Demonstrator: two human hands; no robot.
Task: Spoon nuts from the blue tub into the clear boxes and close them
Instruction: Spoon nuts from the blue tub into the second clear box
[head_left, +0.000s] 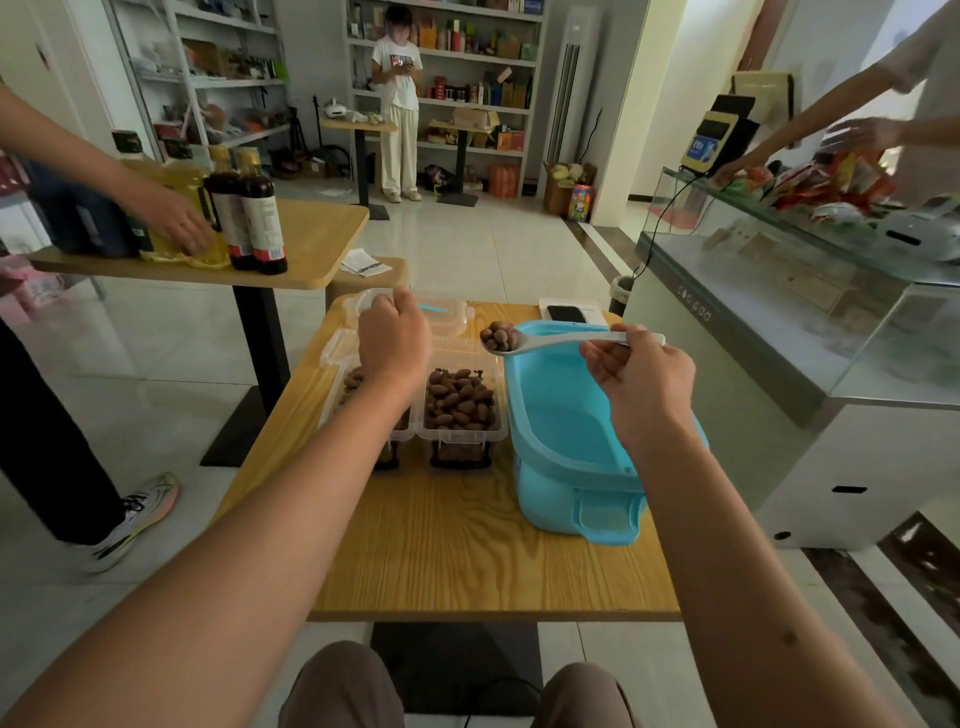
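Right hand (641, 387) pinching the tail of a white plastic spoon (561, 340), fingers (597, 364) curled round the handle, bowl heaped with brown nuts (497, 336) and hanging over the far left rim of the blue tub (566, 415), just beside the right clear box (461, 410). Left hand (395, 343) loosely fisted above the left clear box (358, 395); cannot tell whether anything is held, perhaps the raised lid (415, 312) behind it.

Both boxes side by side on the wooden table (467, 545), touching, lids hinged back and open. Right box nearly brimful; left box partly hidden under the wrist, seemingly less full.

Nuts: light, hard, dry, rounded, so likely to roll off a heaped spoon at any tilt or jolt. Best kept level, tipped only once over the box mouth. Spoon stiff and light, held far from the load, so a little wobbly. Boxes thin, springy, slick-walled, apt to slide when nudged; best steadied by the side wall. Lids flexible, probably to be pressed down at the clip tabs.
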